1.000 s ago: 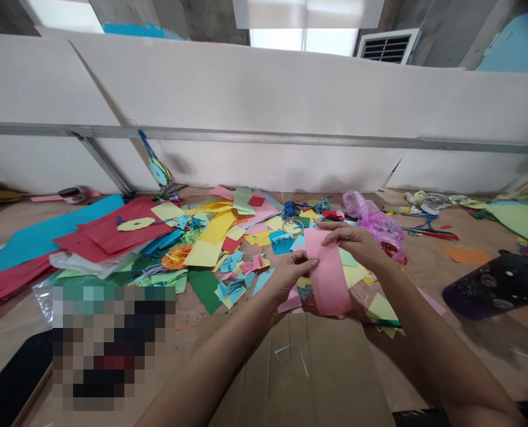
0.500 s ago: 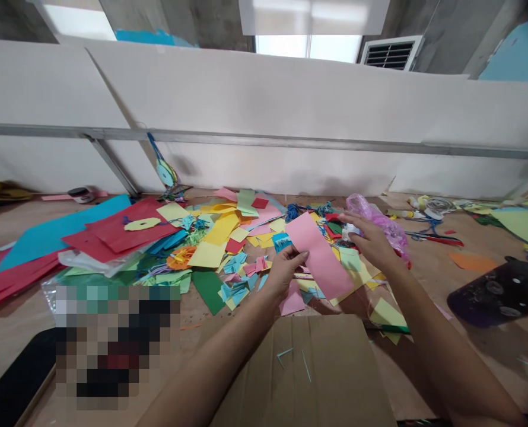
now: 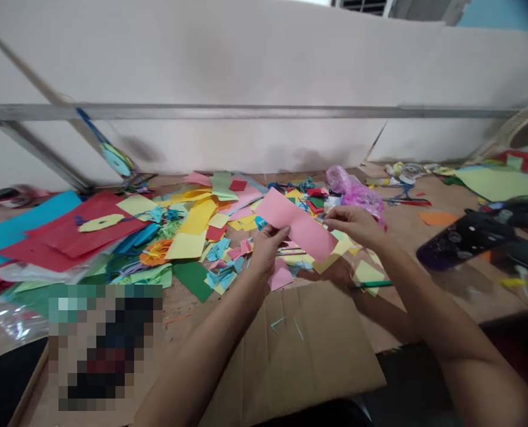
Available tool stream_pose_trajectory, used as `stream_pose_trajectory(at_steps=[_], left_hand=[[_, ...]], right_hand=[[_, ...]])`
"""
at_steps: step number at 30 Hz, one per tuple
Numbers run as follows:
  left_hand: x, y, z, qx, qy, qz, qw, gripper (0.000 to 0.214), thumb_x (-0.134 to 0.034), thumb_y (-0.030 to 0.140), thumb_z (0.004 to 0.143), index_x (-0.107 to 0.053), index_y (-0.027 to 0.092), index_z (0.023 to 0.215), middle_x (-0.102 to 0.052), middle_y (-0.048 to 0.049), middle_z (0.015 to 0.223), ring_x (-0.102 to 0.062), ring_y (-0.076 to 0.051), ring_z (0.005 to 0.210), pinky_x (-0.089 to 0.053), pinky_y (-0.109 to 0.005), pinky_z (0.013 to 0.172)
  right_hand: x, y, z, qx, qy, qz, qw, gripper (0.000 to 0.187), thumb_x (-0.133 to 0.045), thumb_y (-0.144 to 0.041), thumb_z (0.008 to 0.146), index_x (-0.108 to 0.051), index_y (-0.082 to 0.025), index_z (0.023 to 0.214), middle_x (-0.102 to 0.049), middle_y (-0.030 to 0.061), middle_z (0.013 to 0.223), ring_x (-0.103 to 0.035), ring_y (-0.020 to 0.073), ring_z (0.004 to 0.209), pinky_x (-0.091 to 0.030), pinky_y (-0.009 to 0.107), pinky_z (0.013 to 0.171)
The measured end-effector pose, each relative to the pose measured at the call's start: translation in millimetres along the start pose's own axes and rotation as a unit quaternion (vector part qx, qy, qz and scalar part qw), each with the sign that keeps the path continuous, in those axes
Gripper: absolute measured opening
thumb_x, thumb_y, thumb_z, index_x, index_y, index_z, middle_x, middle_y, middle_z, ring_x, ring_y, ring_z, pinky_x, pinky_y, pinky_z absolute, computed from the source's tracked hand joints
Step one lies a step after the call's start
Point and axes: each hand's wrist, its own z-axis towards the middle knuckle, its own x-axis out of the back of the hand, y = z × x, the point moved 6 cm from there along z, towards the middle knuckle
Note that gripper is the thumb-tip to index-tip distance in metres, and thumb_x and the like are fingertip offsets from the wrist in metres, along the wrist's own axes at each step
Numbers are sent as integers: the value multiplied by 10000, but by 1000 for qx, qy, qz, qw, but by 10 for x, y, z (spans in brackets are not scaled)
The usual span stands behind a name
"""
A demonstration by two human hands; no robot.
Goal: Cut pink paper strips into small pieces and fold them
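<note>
My left hand (image 3: 267, 246) grips a pink paper strip (image 3: 297, 224) by its lower left edge, thumb on top. The strip is held tilted above a pile of cut coloured paper. At its right-hand upper edge, the thumb and fingers of my right hand (image 3: 352, 225) are pinched together on the paper's border. Beneath the strip lie small blue and pink paper pieces (image 3: 223, 274) and a pink square (image 3: 280, 274). Nearer to me is a cardboard sheet (image 3: 321, 332) with a few thin pale slivers on it.
Red sheets (image 3: 86, 225) and a blue sheet (image 3: 37, 222) lie at left. A pink plastic bag (image 3: 357, 193), red-handled scissors (image 3: 409, 202) and a dark tumbler (image 3: 462, 240) are at right. Behind runs a white wall with a metal rail (image 3: 264, 112).
My right hand has gone from open fingers beside the strip to a pinch at its edge. The strip has turned flatter. The camera view has tilted down and shifted right.
</note>
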Motion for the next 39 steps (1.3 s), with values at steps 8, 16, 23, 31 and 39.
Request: stream_pose_trajectory(at_steps=[8,16,23,31,39], left_hand=[[69,26,52,6,33,-6,999,453,-885,436,495,-640,177,773,-631,17,674,-599,-111,598,-433,-212,553],[171,99,141,-5,51,-30,998,415,-872,420,539,-611,192,768,-618,35,683,-573,-92,597,-430,-203,561],[245,128,195,-23,64,-50,996,420,-886,418,536,-606,185,747,-591,40,677,-536,-81,592,-425,-190,536],[333,147,284,-29,65,-91,993,459,-900,429,522,-613,167,766,-600,41,680,-518,-73,552,-420,-209,528],[377,190,307,-41,70,-103,991,484,-902,439,519,-574,166,746,-577,54,605,-478,-61,474,-382,-205,483]], right_hand=[[298,268,-960,-54,-108,-187,975,203,-661,-404,810,-753,-247,901,-732,57,901,-636,254,828,-440,324,704],[116,352,-1132,8,-85,-234,968,210,-561,-311,892,-726,-274,1017,-725,74,1090,-655,290,1015,-466,384,846],[-734,53,-338,153,-107,-299,936,266,-538,-181,879,-690,-204,1096,-705,111,1122,-629,270,1063,-441,359,898],[-1369,68,-10,185,-132,-448,865,242,-610,-168,823,-663,-155,1058,-684,139,1005,-626,285,933,-405,346,776],[-895,87,-18,145,-64,-147,976,231,-445,-95,760,-584,-218,898,-610,50,949,-573,195,801,-431,302,685]])
